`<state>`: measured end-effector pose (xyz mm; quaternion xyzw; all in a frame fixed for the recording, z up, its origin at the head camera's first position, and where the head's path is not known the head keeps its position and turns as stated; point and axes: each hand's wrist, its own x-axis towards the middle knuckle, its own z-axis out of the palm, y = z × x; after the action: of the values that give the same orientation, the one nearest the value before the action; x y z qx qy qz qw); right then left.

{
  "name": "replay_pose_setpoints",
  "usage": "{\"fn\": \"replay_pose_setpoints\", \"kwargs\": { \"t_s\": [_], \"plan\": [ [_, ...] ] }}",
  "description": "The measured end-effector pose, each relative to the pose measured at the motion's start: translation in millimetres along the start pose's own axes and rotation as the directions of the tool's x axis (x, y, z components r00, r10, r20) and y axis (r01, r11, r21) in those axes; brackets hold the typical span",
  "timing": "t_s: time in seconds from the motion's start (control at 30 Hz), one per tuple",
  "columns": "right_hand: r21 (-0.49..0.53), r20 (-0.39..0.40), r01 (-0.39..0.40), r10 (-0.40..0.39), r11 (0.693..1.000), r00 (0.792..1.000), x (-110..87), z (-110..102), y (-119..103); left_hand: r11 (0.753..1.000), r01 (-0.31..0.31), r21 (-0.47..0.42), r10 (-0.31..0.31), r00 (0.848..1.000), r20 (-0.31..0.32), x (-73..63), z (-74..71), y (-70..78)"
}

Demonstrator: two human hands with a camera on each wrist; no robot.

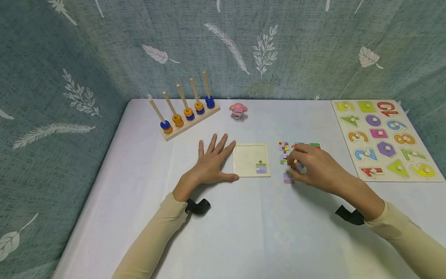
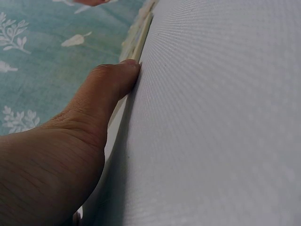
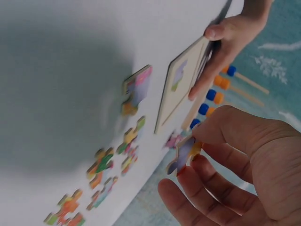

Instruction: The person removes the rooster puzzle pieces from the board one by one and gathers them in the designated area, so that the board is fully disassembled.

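My left hand [image 1: 211, 164] lies with fingers spread along the left side of a square wooden puzzle tray [image 1: 244, 161], its thumb at the lower left corner. One purple and green jigsaw piece [image 1: 261, 168] sits in the tray's lower right corner. Between thumb and fingers, my right hand [image 1: 315, 166] pinches a purple and yellow jigsaw piece [image 3: 184, 153], raised above the table. Below that hand are several loose jigsaw pieces [image 3: 101, 165], partly hidden by it in the head view. A pink and purple piece [image 1: 287, 178] lies nearest to me.
At the back left stands a wooden peg stand [image 1: 191, 123] with blue and orange rings. A small pink figurine [image 1: 238, 110] is behind the tray. A board of knobbed numbers and shapes [image 1: 386, 141] lies at the right, near a patterned curtain [image 1: 296, 50].
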<state>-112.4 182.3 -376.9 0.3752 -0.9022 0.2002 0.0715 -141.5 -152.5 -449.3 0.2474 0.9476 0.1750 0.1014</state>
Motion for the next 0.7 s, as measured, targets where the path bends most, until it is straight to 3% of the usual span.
{"fn": "replay_pose_setpoints", "kwargs": {
  "t_s": [0.4, 0.7],
  "plan": [
    [-0.019, 0.021, -0.061, 0.062, 0.998, 0.998, -20.0, -0.1, 11.8, 1.0, 0.001, -0.012, -0.001, 1.0, -0.005, -0.1, -0.1, -0.3],
    [-0.011, 0.096, -0.125, 0.126, 0.992, 0.987, -33.4, 6.3, 16.4, 1.0, -0.005, -0.012, 0.005, 1.0, -0.011, -0.5, -0.2, 0.1]
  ]
}}
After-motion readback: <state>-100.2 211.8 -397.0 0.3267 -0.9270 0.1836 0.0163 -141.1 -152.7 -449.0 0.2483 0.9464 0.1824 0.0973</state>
